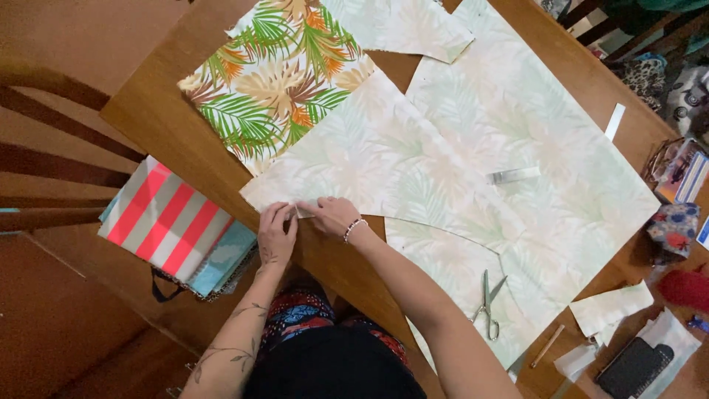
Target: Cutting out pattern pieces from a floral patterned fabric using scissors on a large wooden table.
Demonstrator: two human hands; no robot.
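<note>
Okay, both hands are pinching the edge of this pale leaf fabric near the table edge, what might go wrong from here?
1. The left hand and right hand grip the fabric right at the table edge; a tug could drag the whole piece and skew it.
2. The scissors lie on overlapping fabric nearby, seemingly slightly open; shifting cloth may snag on them or slide them toward the edge.
3. The small metal strip resting on the fabric could slip off if it moves.

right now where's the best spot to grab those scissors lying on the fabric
Probably by the ring handles at the near end of the scissors, coming from the table edge nearest the person. They lie flat on the pale leaf-print fabric with blades slightly parted and pointing away, so the loops are the closer, blunt end. The right hand looks nearer than the left hand.
</note>
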